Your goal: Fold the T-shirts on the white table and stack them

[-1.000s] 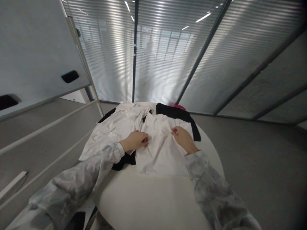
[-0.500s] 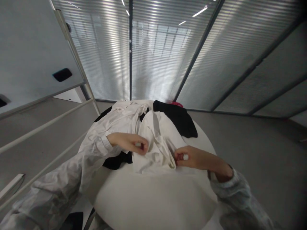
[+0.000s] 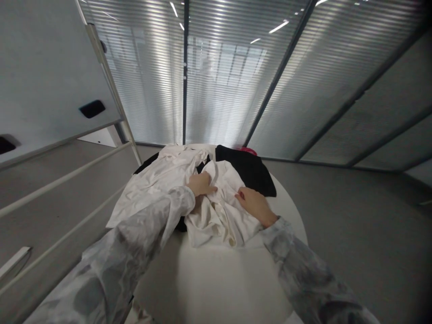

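A crumpled white garment (image 3: 224,220) lies on the round white table (image 3: 216,279), its folds bunched toward the near side; its exact kind does not show. On its far left part rests my left hand (image 3: 200,183), thumb stretched out to the right and apart from the fingers, which are partly hidden. My right hand (image 3: 256,204) is at the garment's right side, fingertips curled together on the cloth. A second white garment (image 3: 151,189) is spread to the left, partly covered by my left sleeve. Dark cloth (image 3: 181,225) peeks out between the two garments.
Folded black cloth (image 3: 249,171) lies at the table's far right, with a red item (image 3: 248,150) behind it. A whiteboard on a white frame (image 3: 67,177) stands to the left. Beyond the table is a ribbed glass wall (image 3: 222,103).
Both hands have moved away from me, up along the white garment. My left thumb has spread from its pinch. The garment's near folds have shifted and lie more bunched.
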### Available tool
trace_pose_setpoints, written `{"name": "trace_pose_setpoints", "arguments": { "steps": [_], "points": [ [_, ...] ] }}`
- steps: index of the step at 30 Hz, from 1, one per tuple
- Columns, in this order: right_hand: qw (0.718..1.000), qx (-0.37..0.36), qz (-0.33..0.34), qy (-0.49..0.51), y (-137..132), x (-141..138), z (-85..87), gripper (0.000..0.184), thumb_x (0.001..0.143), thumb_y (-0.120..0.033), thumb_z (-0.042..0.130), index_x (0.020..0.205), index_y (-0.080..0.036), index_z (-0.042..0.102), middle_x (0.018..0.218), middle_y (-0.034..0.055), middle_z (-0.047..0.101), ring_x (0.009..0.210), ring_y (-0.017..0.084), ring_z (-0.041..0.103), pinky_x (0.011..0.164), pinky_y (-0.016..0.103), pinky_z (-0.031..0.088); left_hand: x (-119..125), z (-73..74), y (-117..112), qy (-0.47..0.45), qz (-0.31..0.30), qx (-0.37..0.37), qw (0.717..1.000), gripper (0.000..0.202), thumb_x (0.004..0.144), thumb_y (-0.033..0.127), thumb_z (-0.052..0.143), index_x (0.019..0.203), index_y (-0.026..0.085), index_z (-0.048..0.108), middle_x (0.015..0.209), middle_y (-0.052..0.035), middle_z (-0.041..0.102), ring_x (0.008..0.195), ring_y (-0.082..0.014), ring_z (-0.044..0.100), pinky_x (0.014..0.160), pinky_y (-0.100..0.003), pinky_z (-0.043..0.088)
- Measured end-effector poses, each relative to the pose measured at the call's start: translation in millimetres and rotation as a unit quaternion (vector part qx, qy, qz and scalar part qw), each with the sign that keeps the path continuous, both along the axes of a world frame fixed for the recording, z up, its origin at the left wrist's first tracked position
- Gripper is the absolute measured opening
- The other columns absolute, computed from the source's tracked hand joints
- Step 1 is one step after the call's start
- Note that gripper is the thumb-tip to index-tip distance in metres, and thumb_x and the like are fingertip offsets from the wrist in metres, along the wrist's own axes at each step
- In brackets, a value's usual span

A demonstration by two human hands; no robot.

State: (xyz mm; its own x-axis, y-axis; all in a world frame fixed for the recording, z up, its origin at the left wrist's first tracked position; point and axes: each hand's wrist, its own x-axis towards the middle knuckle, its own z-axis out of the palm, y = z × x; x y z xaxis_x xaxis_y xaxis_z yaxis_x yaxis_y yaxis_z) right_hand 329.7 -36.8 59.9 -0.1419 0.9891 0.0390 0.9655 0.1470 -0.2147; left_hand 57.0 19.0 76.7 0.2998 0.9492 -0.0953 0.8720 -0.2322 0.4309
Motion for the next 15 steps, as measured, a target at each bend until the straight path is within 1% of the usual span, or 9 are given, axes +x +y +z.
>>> {"name": "trace_pose_setpoints", "arguments": {
  "steps": [2, 3, 4, 6, 7, 9, 11, 13, 15],
  "points": [
    [0.994, 0.023, -0.002, 0.11, 5, 8, 3.1, 0.026, 0.103, -0.045, 0.062, 0.087, -0.025, 0.063, 0.091, 0.0065, 0.076, 0.081, 0.024, 0.07, 0.074, 0.034, 0.049, -2, -4.1, 7, -0.015, -0.031, -0.01, 0.999, 0.041, 0.087, 0.055, 0.08, 0.104, 0.017, 0.074, 0.105, -0.0181, 0.08, 0.1, -0.0354, 0.078, 0.084, -0.039, 0.056],
    [0.982, 0.03, -0.003, 0.185, 9, 13, 6.9, 0.029, 0.102, -0.05, 0.062, 0.087, -0.026, 0.061, 0.088, 0.0049, 0.074, 0.08, 0.024, 0.069, 0.074, 0.034, 0.05, -4, -2.8, 10, -0.03, -0.048, -0.018, 0.998, 0.036, 0.088, 0.051, 0.079, 0.1, 0.017, 0.075, 0.102, -0.0155, 0.08, 0.097, -0.033, 0.078, 0.083, -0.037, 0.056],
    [0.964, 0.032, -0.004, 0.265, 13, 17, 12.2, 0.032, 0.101, -0.055, 0.062, 0.088, -0.026, 0.061, 0.086, 0.0033, 0.072, 0.079, 0.024, 0.068, 0.073, 0.034, 0.051, -6, 0.7, 13, -0.06, -0.061, -0.031, 0.996, 0.034, 0.089, 0.05, 0.078, 0.097, 0.017, 0.076, 0.099, -0.0135, 0.08, 0.094, -0.0309, 0.078, 0.081, -0.036, 0.056],
    [0.908, 0.045, -0.005, 0.417, 23, 23, 28.5, 0.035, 0.097, -0.061, 0.064, 0.09, -0.027, 0.059, 0.082, 0.0008, 0.067, 0.076, 0.023, 0.066, 0.07, 0.034, 0.053, -16, 13.6, 17, -0.175, -0.078, -0.065, 0.979, 0.037, 0.09, 0.052, 0.077, 0.095, 0.016, 0.078, 0.095, -0.0115, 0.08, 0.091, -0.0282, 0.077, 0.079, -0.035, 0.057],
    [0.875, 0.061, -0.004, 0.481, 28, 24, 39.3, 0.036, 0.095, -0.062, 0.066, 0.09, -0.028, 0.058, 0.082, 0.0002, 0.065, 0.076, 0.023, 0.065, 0.069, 0.034, 0.054, -23, 22.5, 20, -0.259, -0.082, -0.085, 0.959, 0.039, 0.09, 0.054, 0.078, 0.097, 0.015, 0.079, 0.097, -0.0117, 0.081, 0.092, -0.0277, 0.077, 0.08, -0.034, 0.057],
    [0.81, 0.111, 0.012, 0.576, 41, 21, 65.3, 0.036, 0.093, -0.062, 0.07, 0.089, -0.029, 0.056, 0.085, 0.0013, 0.066, 0.082, 0.025, 0.067, 0.074, 0.038, 0.058, -42, 43.1, 24, -0.43, -0.077, -0.107, 0.893, 0.043, 0.088, 0.055, 0.082, 0.104, 0.015, 0.079, 0.105, -0.0134, 0.081, 0.099, -0.028, 0.076, 0.085, -0.035, 0.059],
    [0.758, 0.146, 0.051, 0.634, 57, 11, 93.9, 0.035, 0.092, -0.062, 0.071, 0.088, -0.029, 0.058, 0.093, 0.0044, 0.071, 0.096, 0.029, 0.071, 0.085, 0.042, 0.062, -67, 65.9, 31, -0.547, -0.063, -0.087, 0.83, 0.046, 0.086, 0.054, 0.086, 0.108, 0.014, 0.078, 0.109, -0.014, 0.081, 0.105, -0.0287, 0.076, 0.093, -0.037, 0.059],
    [0.72, 0.142, 0.081, 0.674, 80, -5, 120.0, 0.035, 0.093, -0.063, 0.069, 0.094, -0.029, 0.064, 0.1, 0.0069, 0.074, 0.107, 0.032, 0.073, 0.091, 0.046, 0.063, -97, 88.8, 40, -0.606, -0.029, -0.034, 0.794, 0.048, 0.087, 0.056, 0.084, 0.105, 0.012, 0.076, 0.104, -0.0129, 0.081, 0.1, -0.0282, 0.077, 0.094, -0.038, 0.059],
    [0.714, 0.124, 0.089, 0.683, 112, -26, 139.3, 0.044, 0.098, -0.07, 0.061, 0.103, -0.027, 0.069, 0.102, 0.008, 0.076, 0.11, 0.032, 0.074, 0.091, 0.046, 0.065, -129, 110.3, 52, -0.62, 0.02, 0.043, 0.783, 0.048, 0.098, 0.059, 0.073, 0.106, 0.011, 0.073, 0.098, -0.0113, 0.08, 0.095, -0.0264, 0.076, 0.092, -0.039, 0.06]
  ]
}}
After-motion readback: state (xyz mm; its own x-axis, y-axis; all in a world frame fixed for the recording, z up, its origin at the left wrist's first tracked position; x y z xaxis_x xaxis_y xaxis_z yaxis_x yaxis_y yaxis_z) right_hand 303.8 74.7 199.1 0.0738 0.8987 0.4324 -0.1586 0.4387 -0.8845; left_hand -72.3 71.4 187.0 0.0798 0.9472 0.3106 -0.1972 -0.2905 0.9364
